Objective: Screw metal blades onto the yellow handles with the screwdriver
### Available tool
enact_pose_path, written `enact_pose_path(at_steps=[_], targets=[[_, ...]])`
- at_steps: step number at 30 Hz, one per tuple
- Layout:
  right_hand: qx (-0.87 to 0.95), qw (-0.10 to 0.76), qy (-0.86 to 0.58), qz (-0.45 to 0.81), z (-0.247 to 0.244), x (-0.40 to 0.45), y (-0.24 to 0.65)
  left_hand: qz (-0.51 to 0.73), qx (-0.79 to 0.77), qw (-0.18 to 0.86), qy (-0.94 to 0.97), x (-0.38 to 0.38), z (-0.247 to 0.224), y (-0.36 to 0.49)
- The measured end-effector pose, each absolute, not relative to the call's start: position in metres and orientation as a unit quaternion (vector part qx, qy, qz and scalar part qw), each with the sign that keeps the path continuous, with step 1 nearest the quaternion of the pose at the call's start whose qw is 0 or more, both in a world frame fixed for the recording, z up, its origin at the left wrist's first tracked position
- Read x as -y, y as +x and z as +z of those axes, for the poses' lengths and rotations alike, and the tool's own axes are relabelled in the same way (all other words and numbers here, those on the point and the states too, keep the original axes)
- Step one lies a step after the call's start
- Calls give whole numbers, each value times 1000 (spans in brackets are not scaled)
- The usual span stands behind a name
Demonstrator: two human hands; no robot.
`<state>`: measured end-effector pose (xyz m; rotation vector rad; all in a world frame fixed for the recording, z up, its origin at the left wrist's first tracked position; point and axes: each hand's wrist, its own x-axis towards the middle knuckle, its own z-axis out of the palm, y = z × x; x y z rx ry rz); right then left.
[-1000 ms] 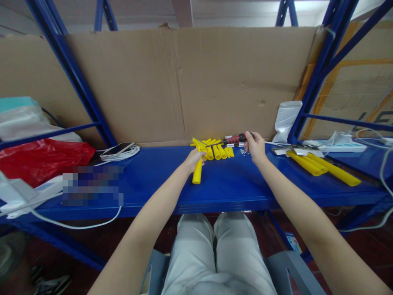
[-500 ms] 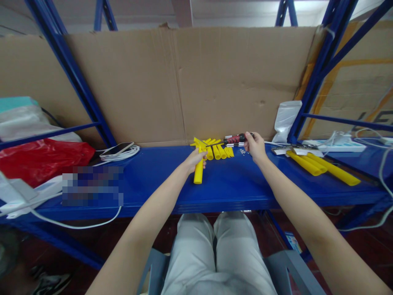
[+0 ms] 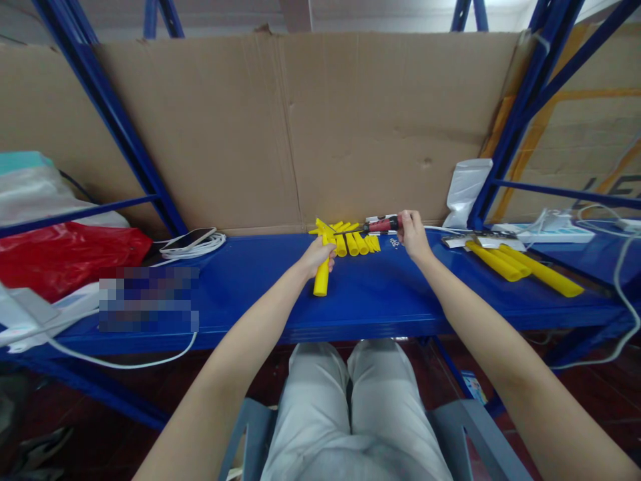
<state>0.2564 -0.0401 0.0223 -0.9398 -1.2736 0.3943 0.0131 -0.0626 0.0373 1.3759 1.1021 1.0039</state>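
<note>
My left hand [image 3: 317,257] is closed around a yellow plastic handle [image 3: 321,284], a round tube with a flared, forked top end. The tube's lower end points toward me, over the blue shelf. My right hand [image 3: 413,235] grips the rear end of a screwdriver [image 3: 384,225] with a red and black handle. Its shaft lies nearly level and points left, its tip by the upper part of the held handle; whether it touches cannot be made out. Behind and beside lies a row of several more yellow handles [image 3: 353,247]. Small metal screws [image 3: 394,244] are scattered below the screwdriver.
At right lie yellow-handled tools [image 3: 505,262] with flat metal heads, near a white power strip [image 3: 555,232]. A white pouch [image 3: 465,194] leans against the cardboard [image 3: 210,133]. At left are a phone [image 3: 194,239] on a coiled white cable and a red bag [image 3: 75,257].
My right hand has wrapped more fully around the screwdriver's end, and the screwdriver has become slightly more level. My left hand keeps its grip on the yellow handle. The view has shifted slightly.
</note>
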Motion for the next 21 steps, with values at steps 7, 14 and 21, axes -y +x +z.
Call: enact_pose_path(at_steps=[7,14,21], targets=[[565,693,-436,99,21,37,263,411,-460,517,594,64,36,15],[578,692,-413,124,22,38,259,422,-458,513,591,60,35,14],[590,686,-410,112,23,43,255,427,-455,519,584,60,34,11]])
